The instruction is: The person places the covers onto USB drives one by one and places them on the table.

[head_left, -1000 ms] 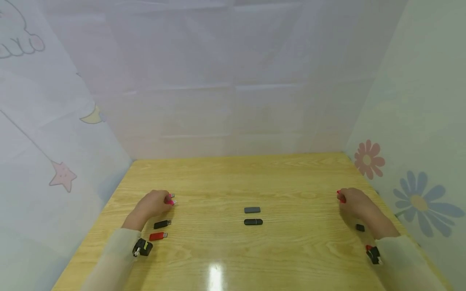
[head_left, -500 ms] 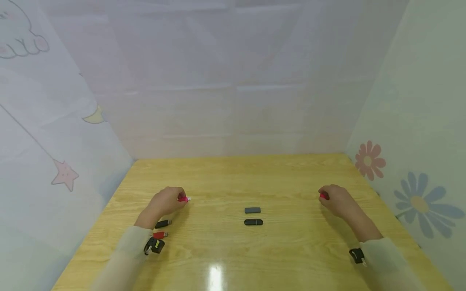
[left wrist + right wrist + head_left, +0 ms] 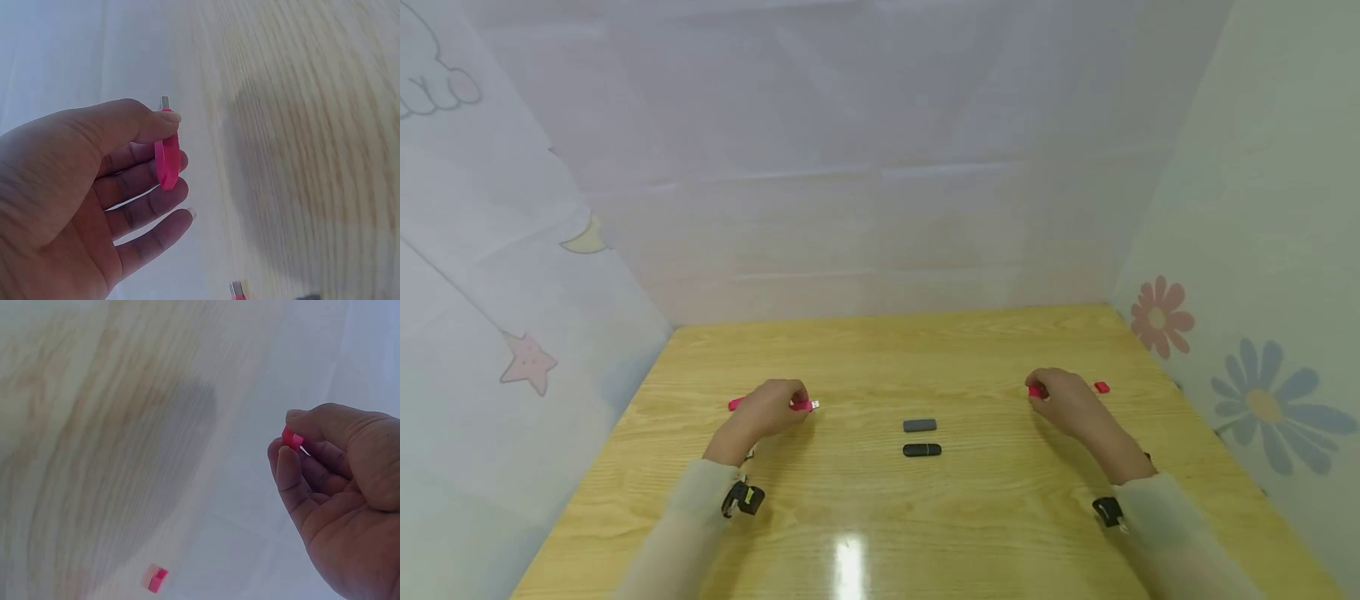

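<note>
My left hand (image 3: 767, 410) pinches a pink USB flash drive (image 3: 167, 164) between thumb and fingers, its bare metal plug pointing away from the palm. Across the table, my right hand (image 3: 1067, 402) holds a small pink cap (image 3: 297, 440) at its fingertips. Both hands are raised over the wooden table, with shadows below them. A second pink USB flash drive (image 3: 736, 403) lies by the left hand, partly hidden behind it. Beyond the right hand, another pink cap (image 3: 1102, 387) rests on the tabletop.
Between the hands lie a grey USB flash drive (image 3: 920, 425) and a black one (image 3: 922, 450), side by side. The left forearm mostly covers more drives, of which a metal plug (image 3: 749, 454) shows. White patterned sheets (image 3: 880, 208) enclose the table's back and sides.
Both hands have moved inward toward the middle, the left carrying the pink USB flash drive, the right the pink cap. The other pink drive and cap stay on the table.
</note>
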`<state>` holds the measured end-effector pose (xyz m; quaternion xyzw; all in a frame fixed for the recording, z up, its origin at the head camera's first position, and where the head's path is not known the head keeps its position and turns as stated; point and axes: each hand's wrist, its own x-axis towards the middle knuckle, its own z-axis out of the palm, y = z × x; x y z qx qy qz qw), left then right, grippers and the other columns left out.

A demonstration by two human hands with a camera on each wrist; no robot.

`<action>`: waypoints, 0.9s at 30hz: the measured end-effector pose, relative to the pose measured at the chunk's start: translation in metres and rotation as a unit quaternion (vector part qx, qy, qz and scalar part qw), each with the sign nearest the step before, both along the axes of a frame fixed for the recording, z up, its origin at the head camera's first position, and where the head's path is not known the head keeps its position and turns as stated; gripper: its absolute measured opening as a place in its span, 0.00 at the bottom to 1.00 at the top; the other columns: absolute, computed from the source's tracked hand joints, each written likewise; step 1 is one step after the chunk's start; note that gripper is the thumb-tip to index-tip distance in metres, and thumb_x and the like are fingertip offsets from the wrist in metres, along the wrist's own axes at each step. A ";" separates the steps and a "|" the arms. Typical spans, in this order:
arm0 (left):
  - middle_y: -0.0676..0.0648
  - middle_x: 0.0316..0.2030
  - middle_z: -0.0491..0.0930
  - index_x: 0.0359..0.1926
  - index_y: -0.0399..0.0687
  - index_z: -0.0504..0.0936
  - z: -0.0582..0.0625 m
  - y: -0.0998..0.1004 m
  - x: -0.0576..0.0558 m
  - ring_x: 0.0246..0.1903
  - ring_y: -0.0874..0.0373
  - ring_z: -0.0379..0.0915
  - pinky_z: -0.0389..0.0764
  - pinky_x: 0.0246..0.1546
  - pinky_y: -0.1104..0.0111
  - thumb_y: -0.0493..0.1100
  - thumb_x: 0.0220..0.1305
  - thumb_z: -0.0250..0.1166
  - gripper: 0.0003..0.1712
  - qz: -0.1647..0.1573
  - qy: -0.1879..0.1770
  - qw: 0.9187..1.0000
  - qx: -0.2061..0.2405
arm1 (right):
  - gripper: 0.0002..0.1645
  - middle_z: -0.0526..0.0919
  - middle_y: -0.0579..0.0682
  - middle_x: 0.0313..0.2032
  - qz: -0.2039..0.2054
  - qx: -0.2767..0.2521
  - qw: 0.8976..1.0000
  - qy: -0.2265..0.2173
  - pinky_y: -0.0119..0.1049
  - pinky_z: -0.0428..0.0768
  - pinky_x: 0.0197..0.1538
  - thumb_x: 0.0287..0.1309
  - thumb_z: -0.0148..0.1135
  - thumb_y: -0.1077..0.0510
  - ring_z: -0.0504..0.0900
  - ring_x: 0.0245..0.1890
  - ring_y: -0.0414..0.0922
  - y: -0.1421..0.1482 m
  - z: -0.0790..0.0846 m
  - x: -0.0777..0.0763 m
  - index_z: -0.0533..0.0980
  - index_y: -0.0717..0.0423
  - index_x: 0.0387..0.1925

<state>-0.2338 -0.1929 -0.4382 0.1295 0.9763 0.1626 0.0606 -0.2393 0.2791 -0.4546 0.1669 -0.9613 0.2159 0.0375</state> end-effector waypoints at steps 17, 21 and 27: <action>0.56 0.32 0.79 0.35 0.56 0.79 -0.014 0.036 -0.012 0.29 0.63 0.71 0.74 0.33 0.68 0.49 0.59 0.65 0.06 -0.053 0.029 0.998 0.020 | 0.14 0.80 0.51 0.37 0.032 -0.042 0.999 -0.009 0.41 0.79 0.37 0.57 0.62 0.62 0.79 0.36 0.45 -0.036 -0.004 -0.003 0.77 0.62 0.45; 0.58 0.32 0.79 0.35 0.58 0.79 -0.016 0.042 -0.014 0.30 0.65 0.72 0.74 0.33 0.69 0.50 0.58 0.65 0.05 -0.054 0.030 0.998 0.023 | 0.13 0.80 0.51 0.38 0.040 -0.037 0.998 0.004 0.41 0.78 0.37 0.57 0.63 0.62 0.79 0.36 0.45 -0.042 -0.001 -0.003 0.77 0.61 0.45; 0.56 0.34 0.79 0.37 0.57 0.79 -0.015 0.046 -0.012 0.31 0.64 0.72 0.75 0.34 0.68 0.48 0.59 0.66 0.06 -0.064 0.021 0.997 0.029 | 0.13 0.80 0.51 0.39 0.035 -0.039 0.999 -0.010 0.41 0.79 0.38 0.57 0.62 0.62 0.79 0.37 0.45 -0.048 0.000 -0.004 0.77 0.60 0.45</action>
